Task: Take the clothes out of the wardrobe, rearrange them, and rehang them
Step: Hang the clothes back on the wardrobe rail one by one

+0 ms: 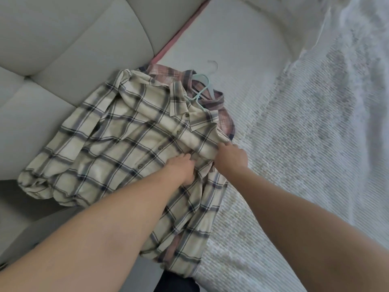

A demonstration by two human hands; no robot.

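A cream plaid shirt with dark blue and grey checks lies spread on a bed, its collar toward the far side and its hem toward the near edge. Its left half spills over onto the padded grey headboard that runs along the left of the scene. The buttons down its front are visible, running from the collar toward the hands.

Under it lies a pink plaid shirt, showing only at the far right, around the collar, and as a narrow strip along the cream shirt's right edge. A pale green hanger sits in the pink shirt's neck, its hook pointing to the far side and resting on the mattress.

The left hand rests on the front of the cream shirt near the button line, fingers curled into the cloth and bunching it. The right hand is just to its right, at the shirt's right edge by the shoulder, fingers bent down and gripping a fold of the fabric. The two hands are close together but apart.

To the right a white textured blanket covers the bed, reaching from the near edge to the far right.
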